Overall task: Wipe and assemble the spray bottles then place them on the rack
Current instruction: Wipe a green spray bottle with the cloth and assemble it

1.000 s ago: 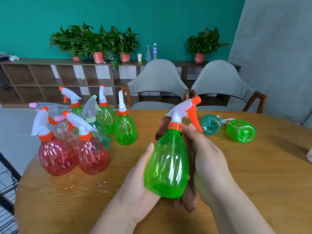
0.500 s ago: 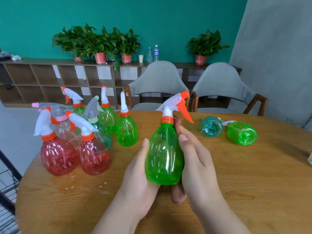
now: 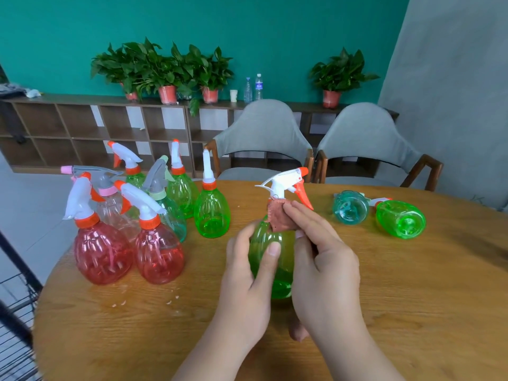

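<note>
At a round wooden table [image 3: 412,298], a person's left hand [image 3: 247,273] curls around the belly of a green spray bottle [image 3: 272,243], held upright, while the right hand [image 3: 324,259] pinches a reddish cloth [image 3: 279,218] against its neck, just under the white-and-orange trigger head [image 3: 286,182]. Assembled bottles [image 3: 158,251] cluster to the left; two unfinished bottles [image 3: 401,222] lie on their sides to the right. Hard rubbing at the collar could loosen the head or twist the light bottle out of the left hand's hold.
</note>
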